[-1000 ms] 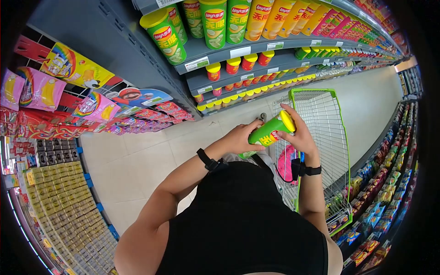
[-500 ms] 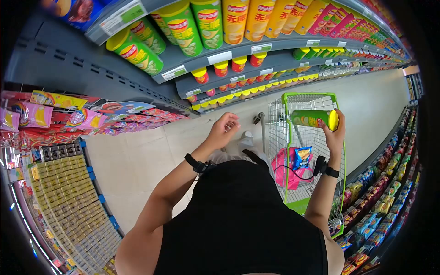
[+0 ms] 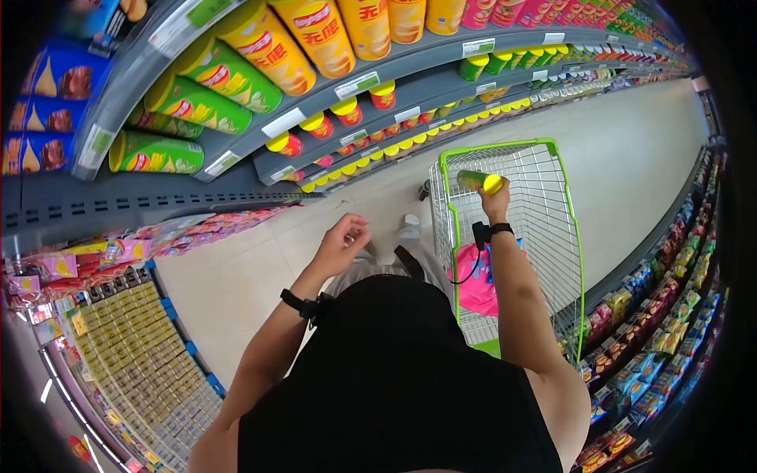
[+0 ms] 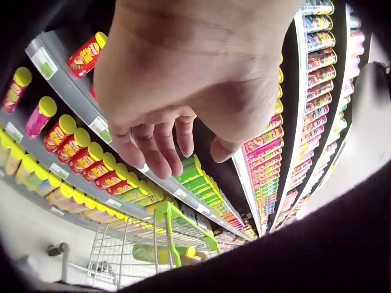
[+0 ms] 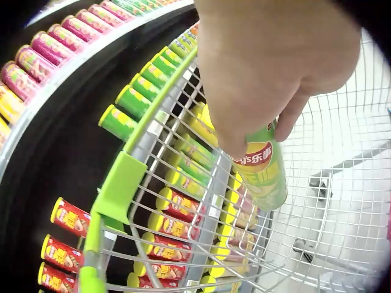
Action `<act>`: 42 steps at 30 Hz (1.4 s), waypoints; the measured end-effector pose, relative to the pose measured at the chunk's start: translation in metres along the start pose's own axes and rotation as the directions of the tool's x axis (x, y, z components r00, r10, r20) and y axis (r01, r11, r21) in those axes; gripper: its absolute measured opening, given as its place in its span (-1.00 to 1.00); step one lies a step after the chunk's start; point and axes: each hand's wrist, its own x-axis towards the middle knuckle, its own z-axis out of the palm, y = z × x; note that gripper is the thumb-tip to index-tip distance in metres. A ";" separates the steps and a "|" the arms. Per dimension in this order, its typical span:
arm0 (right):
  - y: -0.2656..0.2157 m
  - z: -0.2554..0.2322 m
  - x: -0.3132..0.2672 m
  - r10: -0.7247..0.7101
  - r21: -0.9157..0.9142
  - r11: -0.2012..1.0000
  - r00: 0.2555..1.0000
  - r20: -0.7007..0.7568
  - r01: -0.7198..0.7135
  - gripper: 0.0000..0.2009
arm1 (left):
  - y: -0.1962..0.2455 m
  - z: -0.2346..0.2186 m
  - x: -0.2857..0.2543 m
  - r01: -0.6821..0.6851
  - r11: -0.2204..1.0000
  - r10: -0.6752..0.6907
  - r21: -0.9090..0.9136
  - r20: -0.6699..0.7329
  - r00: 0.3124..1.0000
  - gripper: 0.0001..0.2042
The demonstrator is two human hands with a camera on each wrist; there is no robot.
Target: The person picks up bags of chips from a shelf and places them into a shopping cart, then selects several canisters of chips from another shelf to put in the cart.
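Observation:
My right hand [image 3: 496,203] grips a green chip canister [image 3: 472,179] near its yellow lid, inside the wire shopping cart [image 3: 552,206]. In the right wrist view the fingers wrap the canister [image 5: 266,177] around its red label, and its lower end points down into the basket. A pink bag [image 3: 473,288] lies in the cart, with a bit of blue packaging beside it under my forearm. My left hand [image 3: 343,243] hangs over the floor left of the cart, fingers loosely bent and holding nothing; the left wrist view shows the same hand [image 4: 183,91] with shelves behind it.
Shelves of canisters run along the far side, with green canisters [image 3: 236,75] and orange canisters [image 3: 319,35] on the upper one. The cart's green rim [image 3: 568,189] borders the basket. Bagged snacks [image 3: 631,303] line the right side; stacked yellowish packs [image 3: 134,339] stand at left.
Both hands were on the canister; the left let go and drew away to the left. The right hand carried the canister over the cart and lowered it into the basket. The view shifted along the shelves.

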 end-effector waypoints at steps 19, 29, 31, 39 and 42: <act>-0.014 0.085 0.018 0.142 -0.255 0.967 0.798 0.586 0.014 -0.21 | -0.016 0.008 -0.051 0.055 0.986 -0.033 0.157 -0.140 0.990 -0.70; 0.036 0.086 0.055 0.382 0.007 0.890 0.752 0.537 -0.457 -0.21 | -0.016 -0.020 -0.062 -0.064 0.991 0.091 0.119 -0.241 0.966 -0.73; 0.031 0.077 0.054 0.438 -0.005 0.846 0.688 0.579 -0.534 -0.24 | -0.019 -0.032 -0.059 -0.122 0.985 0.152 0.120 -0.280 0.948 -0.75; 0.032 0.065 0.016 0.306 0.004 0.925 0.751 0.585 -0.379 -0.29 | -0.016 -0.092 -0.039 -0.286 0.923 0.382 0.259 -0.515 0.767 -0.73; 0.055 0.067 0.012 0.351 -0.074 0.932 0.827 0.439 -0.356 -0.34 | 0.018 -0.131 -0.028 -0.316 0.851 0.522 0.420 -0.604 0.602 -0.66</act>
